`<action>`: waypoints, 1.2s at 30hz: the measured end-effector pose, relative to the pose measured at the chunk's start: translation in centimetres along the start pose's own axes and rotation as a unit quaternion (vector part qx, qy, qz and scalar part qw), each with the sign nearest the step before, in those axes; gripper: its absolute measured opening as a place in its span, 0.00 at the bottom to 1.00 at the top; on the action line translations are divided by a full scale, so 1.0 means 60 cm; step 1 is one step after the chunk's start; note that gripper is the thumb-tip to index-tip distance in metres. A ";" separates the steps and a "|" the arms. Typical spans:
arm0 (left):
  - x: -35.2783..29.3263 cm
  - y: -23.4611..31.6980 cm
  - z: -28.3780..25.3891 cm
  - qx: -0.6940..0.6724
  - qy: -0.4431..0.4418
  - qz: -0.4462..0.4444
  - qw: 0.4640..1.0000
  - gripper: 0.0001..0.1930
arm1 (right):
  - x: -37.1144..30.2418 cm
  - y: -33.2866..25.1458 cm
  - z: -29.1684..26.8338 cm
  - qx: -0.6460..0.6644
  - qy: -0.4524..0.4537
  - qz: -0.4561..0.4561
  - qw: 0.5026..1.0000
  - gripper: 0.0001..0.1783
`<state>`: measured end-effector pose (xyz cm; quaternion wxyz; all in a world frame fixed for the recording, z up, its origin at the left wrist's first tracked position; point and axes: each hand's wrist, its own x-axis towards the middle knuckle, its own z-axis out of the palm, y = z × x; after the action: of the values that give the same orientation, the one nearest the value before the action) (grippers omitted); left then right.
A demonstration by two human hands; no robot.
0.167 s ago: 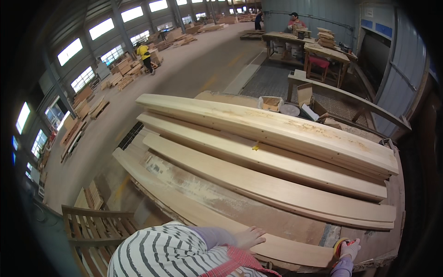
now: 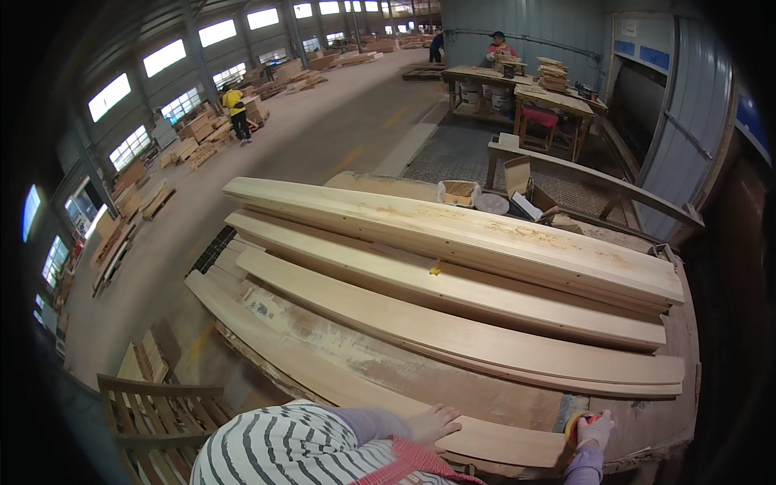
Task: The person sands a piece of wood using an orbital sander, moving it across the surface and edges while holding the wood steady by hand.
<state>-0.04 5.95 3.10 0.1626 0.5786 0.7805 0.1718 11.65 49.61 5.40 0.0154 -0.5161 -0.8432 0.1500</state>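
A long pale wooden board [image 2: 503, 443] lies along the near edge of the workbench. My left hand [image 2: 434, 423] rests flat on it with fingers apart, pressing no other object. At the board's right end, my right hand [image 2: 596, 431] is closed round a round yellow-and-red tool [image 2: 573, 425]; its exact kind is not clear. The tool's edge touches or nearly touches the board end. Beyond it lie another curved board [image 2: 469, 327], a thicker plank [image 2: 517, 299] and a stack of wide planks [image 2: 453, 222]. A small yellow piece [image 2: 435, 272] sits against the thicker plank.
The worn workbench top [image 2: 493, 394] shows between the boards. Behind the stack are a box of wood pieces [image 2: 457, 194] and a round lid [image 2: 491, 204]. A slatted wooden rack [image 2: 153, 420] stands at lower left. Co-workers [image 2: 236, 113] are far off near timber piles and tables.
The whole scene has shifted slightly left in view as my head turned. My right hand and the round tool stay at the board's right end; my left hand stays on the board.
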 end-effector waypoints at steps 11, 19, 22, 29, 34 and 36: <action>0.018 -0.022 -0.015 0.029 -0.090 0.026 0.995 0.32 | -0.311 -0.166 0.024 0.015 -0.087 -0.134 0.987 0.27; -0.029 -0.069 0.024 0.113 -0.129 0.041 0.984 0.56 | -0.151 0.060 -0.013 0.055 0.091 0.054 0.993 0.30; -0.048 -0.086 0.027 0.119 -0.097 0.055 0.987 0.52 | -0.153 0.039 0.004 0.007 0.101 0.032 0.994 0.33; -0.012 -0.035 0.032 0.095 -0.047 0.025 0.994 0.37 | -0.336 -0.146 0.028 0.022 -0.077 -0.160 0.984 0.35; 0.049 0.015 -0.014 0.096 -0.079 0.059 0.990 0.29 | -0.269 -0.005 0.004 0.104 0.004 -0.093 0.990 0.31; 0.073 0.014 -0.021 0.026 -0.084 0.062 0.994 0.42 | -0.208 0.072 -0.027 0.090 0.039 -0.052 0.994 0.30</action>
<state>-1.11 10.25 4.33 0.2014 0.6424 0.7309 0.1119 21.51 40.92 7.37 0.1021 -0.4734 -0.8508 0.2039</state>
